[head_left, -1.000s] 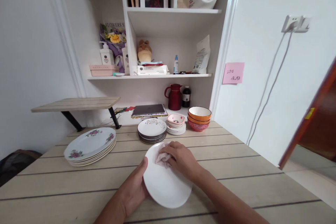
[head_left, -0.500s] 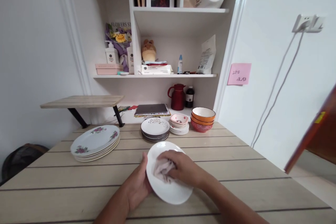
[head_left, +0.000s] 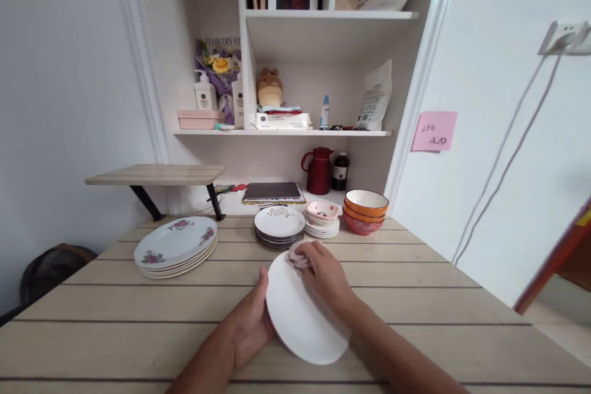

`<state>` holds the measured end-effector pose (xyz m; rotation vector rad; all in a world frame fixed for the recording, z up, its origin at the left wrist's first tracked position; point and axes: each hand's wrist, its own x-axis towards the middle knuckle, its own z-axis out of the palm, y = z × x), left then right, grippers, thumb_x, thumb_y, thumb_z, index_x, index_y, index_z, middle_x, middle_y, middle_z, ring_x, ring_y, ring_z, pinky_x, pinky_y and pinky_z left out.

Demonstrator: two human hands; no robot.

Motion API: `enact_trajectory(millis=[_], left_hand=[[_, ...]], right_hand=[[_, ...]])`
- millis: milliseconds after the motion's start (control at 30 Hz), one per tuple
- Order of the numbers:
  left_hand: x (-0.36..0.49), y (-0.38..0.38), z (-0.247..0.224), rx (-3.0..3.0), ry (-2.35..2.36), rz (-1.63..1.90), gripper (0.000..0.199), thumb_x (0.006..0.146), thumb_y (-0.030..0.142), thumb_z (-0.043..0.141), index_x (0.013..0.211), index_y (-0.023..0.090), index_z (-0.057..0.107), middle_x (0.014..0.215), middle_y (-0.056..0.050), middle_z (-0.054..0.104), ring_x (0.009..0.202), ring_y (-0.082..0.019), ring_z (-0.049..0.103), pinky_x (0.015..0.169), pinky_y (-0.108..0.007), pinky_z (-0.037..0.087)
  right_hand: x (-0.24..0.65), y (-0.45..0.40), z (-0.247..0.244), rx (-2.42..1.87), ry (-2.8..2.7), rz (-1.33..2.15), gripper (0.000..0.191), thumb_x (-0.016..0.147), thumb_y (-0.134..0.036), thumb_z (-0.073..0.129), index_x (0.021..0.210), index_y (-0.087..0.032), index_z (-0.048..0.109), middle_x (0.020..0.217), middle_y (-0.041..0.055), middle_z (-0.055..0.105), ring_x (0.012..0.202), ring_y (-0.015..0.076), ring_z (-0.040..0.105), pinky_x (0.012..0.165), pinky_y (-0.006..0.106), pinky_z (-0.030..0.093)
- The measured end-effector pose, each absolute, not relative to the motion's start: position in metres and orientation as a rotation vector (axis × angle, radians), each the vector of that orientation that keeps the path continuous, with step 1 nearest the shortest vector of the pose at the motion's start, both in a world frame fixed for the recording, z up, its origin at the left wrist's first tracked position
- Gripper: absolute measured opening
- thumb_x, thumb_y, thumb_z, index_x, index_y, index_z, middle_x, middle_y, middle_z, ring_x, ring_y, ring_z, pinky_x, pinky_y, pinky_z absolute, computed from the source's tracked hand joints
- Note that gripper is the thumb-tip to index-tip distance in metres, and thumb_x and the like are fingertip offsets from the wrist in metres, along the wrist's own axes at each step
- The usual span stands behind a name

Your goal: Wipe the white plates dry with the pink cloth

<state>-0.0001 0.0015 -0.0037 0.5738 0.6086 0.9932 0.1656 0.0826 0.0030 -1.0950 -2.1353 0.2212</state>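
Note:
A plain white plate (head_left: 307, 326) is held tilted above the wooden table (head_left: 152, 345). My left hand (head_left: 252, 320) grips its left edge, thumb along the rim and the other fingers hidden beneath. In my right hand (head_left: 325, 277) is a bunched, pale greyish-pink cloth (head_left: 298, 257), pressed against the plate's far rim. Just beyond the plate stands a stack of dark-rimmed plates (head_left: 279, 221) with a floral print on top.
Oval flowered plates (head_left: 178, 243) are stacked on the left. Behind are small white plates (head_left: 323, 231) under a pink dish (head_left: 322, 210), and stacked bowls (head_left: 364, 212). A small raised shelf (head_left: 157, 175), a laptop (head_left: 272, 191) and a red jug (head_left: 318, 171) stand farther back.
My right hand has moved the cloth from the plate's middle to its far rim. The whole view has shifted slightly, so things appear farther right.

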Motion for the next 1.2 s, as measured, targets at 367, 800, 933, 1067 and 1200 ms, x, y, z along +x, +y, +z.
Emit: enact_trajectory(millis=[367, 800, 933, 1067, 1200], left_hand=[[0.003, 0.002, -0.006, 0.607, 0.599, 1.026, 0.075, 0.082, 0.066, 0.036, 0.126, 0.010, 0.055, 0.117, -0.017, 0.068, 0.117, -0.030, 0.056, 0.103, -0.042, 0.035], [-0.002, 0.000, -0.009, 0.525, 0.691, 1.104, 0.073, 0.083, 0.053, 0.053, 0.145, 0.019, 0.031, 0.130, -0.013, 0.061, 0.123, -0.028, 0.053, 0.106, -0.042, 0.034], [-0.002, 0.002, -0.009, 0.534, 0.701, 1.135, 0.073, 0.083, 0.048, 0.057, 0.145, 0.023, 0.028, 0.130, -0.013, 0.061, 0.120, -0.027, 0.055, 0.103, -0.042, 0.037], [-0.001, 0.001, -0.004, 0.548, 0.722, 1.133, 0.072, 0.082, 0.047, 0.058, 0.144, 0.024, 0.030, 0.128, -0.013, 0.062, 0.117, -0.027, 0.057, 0.100, -0.042, 0.039], [0.002, 0.001, 0.001, 0.533, 0.738, 1.119, 0.072, 0.083, 0.046, 0.057, 0.145, 0.023, 0.028, 0.125, -0.014, 0.064, 0.115, -0.027, 0.059, 0.099, -0.042, 0.040]], right_hand=[[0.156, 0.051, 0.026, -0.543, -2.356, 0.643, 0.040, 0.072, -0.002, 0.056, 0.104, -0.024, 0.065, 0.104, 0.0010, 0.068, 0.098, 0.0171, 0.059, 0.091, 0.028, 0.041], [0.236, 0.063, 0.042, -0.806, -2.757, 1.157, 0.045, 0.061, -0.004, 0.055, 0.097, -0.025, 0.072, 0.087, -0.0050, 0.071, 0.077, 0.0127, 0.063, 0.066, 0.017, 0.044], [0.238, 0.072, 0.043, -1.087, -2.556, 0.652, 0.044, 0.062, -0.004, 0.050, 0.093, -0.028, 0.070, 0.090, -0.0044, 0.069, 0.080, 0.0142, 0.061, 0.067, 0.021, 0.041], [0.217, 0.079, 0.030, -1.256, -2.351, 0.331, 0.041, 0.069, -0.007, 0.050, 0.100, -0.029, 0.068, 0.097, 0.0001, 0.068, 0.087, 0.0173, 0.059, 0.073, 0.025, 0.040], [0.190, 0.083, 0.018, -1.256, -2.239, 0.182, 0.038, 0.074, -0.007, 0.049, 0.104, -0.024, 0.067, 0.104, 0.0058, 0.067, 0.098, 0.0214, 0.057, 0.079, 0.028, 0.041]])
